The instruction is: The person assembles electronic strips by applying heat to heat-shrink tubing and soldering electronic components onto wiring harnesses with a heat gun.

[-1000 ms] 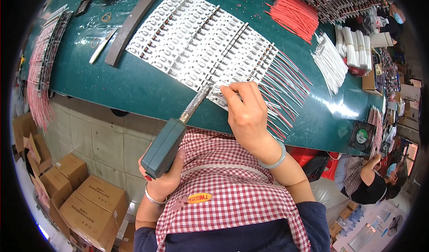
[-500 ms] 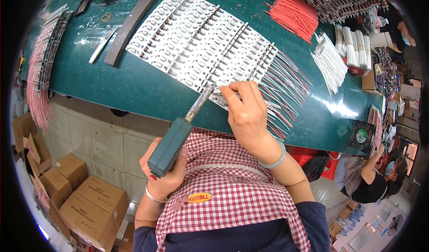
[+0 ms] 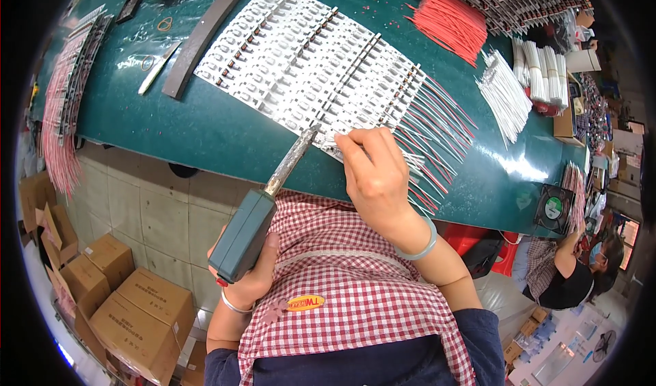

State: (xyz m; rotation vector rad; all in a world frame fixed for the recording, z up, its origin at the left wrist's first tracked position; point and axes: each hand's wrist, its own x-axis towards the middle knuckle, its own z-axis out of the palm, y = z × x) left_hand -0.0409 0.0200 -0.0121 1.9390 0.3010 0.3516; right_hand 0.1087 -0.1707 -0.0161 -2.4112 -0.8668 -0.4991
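Note:
My left hand [image 3: 254, 276] is wrapped round the green body of a soldering iron [image 3: 243, 237], whose metal barrel points up and away. Its tip is at the near edge of a white panel of circuit boards [image 3: 273, 78]. Just right of the tip, my right hand [image 3: 376, 174] is closed in a pinch over the panel's near edge. White wire ends [image 3: 415, 160] stick out from the right side of this hand; most of their length is hidden by the fingers. Red and white wires [image 3: 444, 123] fan out from the panel's right side.
A dark curved bar [image 3: 198, 44] and a white-handled knife [image 3: 156, 71] lie left of the panel. Red wires [image 3: 447, 23] and white wires [image 3: 504, 95] are piled to the right. Wired board strips [image 3: 72, 85] lie far left. Another person [image 3: 564, 270] sits at right.
The soldering iron has moved left and toward me, its tip drawing away from my right fingertips. My right hand has shifted only slightly and stays pinched.

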